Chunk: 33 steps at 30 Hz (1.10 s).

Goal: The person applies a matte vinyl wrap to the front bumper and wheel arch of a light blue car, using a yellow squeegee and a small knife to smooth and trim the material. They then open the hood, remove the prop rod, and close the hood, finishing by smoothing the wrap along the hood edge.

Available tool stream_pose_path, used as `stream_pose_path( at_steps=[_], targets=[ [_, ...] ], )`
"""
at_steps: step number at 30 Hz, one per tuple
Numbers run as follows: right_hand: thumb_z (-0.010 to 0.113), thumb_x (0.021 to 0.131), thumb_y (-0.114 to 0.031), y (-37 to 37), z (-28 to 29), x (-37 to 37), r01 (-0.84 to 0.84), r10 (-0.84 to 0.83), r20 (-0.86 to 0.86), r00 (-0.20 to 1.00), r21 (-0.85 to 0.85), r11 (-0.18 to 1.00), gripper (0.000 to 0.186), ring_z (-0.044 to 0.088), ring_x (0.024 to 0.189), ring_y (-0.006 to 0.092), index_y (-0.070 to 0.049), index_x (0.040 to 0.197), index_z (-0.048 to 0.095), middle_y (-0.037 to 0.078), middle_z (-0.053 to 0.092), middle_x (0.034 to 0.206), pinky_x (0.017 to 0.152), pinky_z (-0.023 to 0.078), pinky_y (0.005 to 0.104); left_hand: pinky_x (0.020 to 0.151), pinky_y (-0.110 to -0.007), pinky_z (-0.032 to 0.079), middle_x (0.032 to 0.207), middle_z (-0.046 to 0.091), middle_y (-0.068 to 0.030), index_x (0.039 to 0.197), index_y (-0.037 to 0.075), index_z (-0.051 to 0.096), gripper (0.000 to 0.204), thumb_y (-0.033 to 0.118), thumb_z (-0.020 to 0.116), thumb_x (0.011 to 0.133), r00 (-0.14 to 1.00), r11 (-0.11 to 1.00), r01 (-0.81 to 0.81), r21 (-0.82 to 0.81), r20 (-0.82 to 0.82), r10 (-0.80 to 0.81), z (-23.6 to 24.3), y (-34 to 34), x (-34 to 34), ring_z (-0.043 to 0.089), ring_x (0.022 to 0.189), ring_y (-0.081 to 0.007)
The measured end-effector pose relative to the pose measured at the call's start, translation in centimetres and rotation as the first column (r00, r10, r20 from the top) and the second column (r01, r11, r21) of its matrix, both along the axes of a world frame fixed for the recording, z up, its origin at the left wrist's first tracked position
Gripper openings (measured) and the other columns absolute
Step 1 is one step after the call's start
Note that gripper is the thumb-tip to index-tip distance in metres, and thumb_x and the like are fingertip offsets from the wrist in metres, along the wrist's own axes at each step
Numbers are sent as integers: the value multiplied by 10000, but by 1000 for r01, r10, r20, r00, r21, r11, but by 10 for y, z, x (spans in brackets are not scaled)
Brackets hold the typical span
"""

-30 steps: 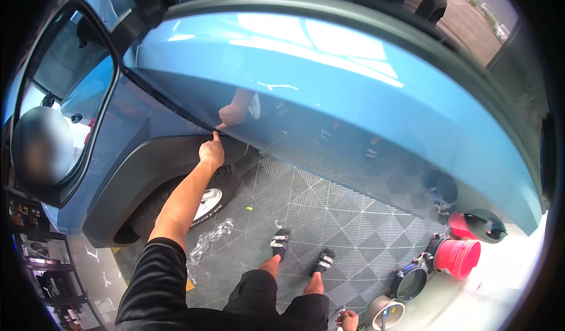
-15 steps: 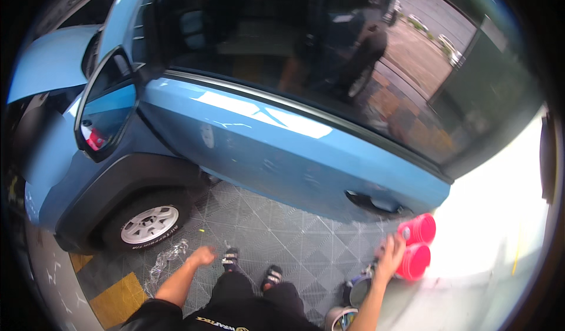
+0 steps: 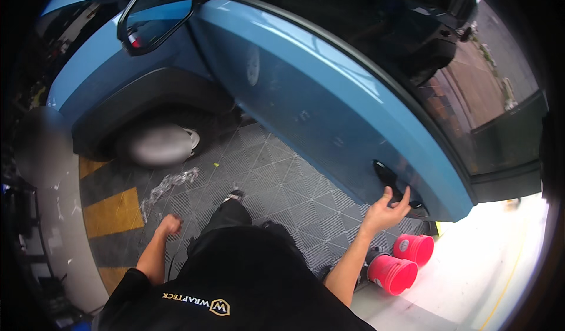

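A blue vehicle door (image 3: 318, 101) with a dark window stretches across the upper right, carrying a black handle (image 3: 384, 174) near its rear edge. My right hand (image 3: 385, 213) is at that handle, thumb and fingers apart and curved, fingertips touching or very close to it. Low on the left, my left hand (image 3: 171, 225) hangs over the floor with fingers curled; whether it holds anything is hidden. Above it are the front wheel arch (image 3: 147, 87) and the wheel, whose rim is blurred. A side mirror (image 3: 154, 19) sits at the door's front top corner.
Two red buckets (image 3: 393, 275) stand by the white wall at lower right, beside dark containers partly hidden by my arm. Crumpled clear film (image 3: 168, 188) lies on the grey tiled floor (image 3: 294, 207), which has yellow tiles (image 3: 109, 210) at left. My feet show below.
My left hand has dropped from the seam between door and fender to low at my side. My right hand has risen to the door handle, and the view has shifted.
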State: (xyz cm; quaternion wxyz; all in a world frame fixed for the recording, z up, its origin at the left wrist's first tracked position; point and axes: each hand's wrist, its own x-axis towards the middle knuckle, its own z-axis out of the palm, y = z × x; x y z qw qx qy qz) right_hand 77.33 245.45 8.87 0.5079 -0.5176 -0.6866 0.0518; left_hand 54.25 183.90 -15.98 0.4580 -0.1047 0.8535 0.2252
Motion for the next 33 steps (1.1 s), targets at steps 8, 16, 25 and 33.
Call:
stream_pose_path(
  at_steps=[8,16,25,33],
  targets=[
    [806,847,-239,85,-5,-17,-93,92,14,996,83,992,361,443,698,224,-95,1162,704,53,416,807,656,407,396,732,-351,559,851,728,-116,1168,-34,687,382,253,599,932,983,982,174,72,-79,-169,85,104,-2,699,741,-196],
    [777,896,-349,212,7,-47,-205,216,131,968,-89,975,381,459,713,191,-135,1204,709,24,428,792,679,437,369,754,-317,575,883,719,-92,1185,-27,670,365,189,611,897,959,954,278,115,20,-282,51,159,-16,702,785,-179],
    [734,948,-282,313,20,-97,-364,395,57,917,-282,888,359,400,631,68,-144,1273,666,-55,430,701,573,370,255,695,-318,563,865,719,-85,1113,-22,685,309,171,559,907,971,977,184,110,137,-198,19,198,-93,698,729,-174],
    [660,1001,-283,349,15,-141,-492,461,-174,870,-338,802,457,658,974,139,-173,1427,535,32,621,982,671,533,254,708,-315,551,876,721,-94,1231,-18,638,382,162,563,902,998,969,-56,240,11,55,58,260,-133,683,753,-166]
  ],
)
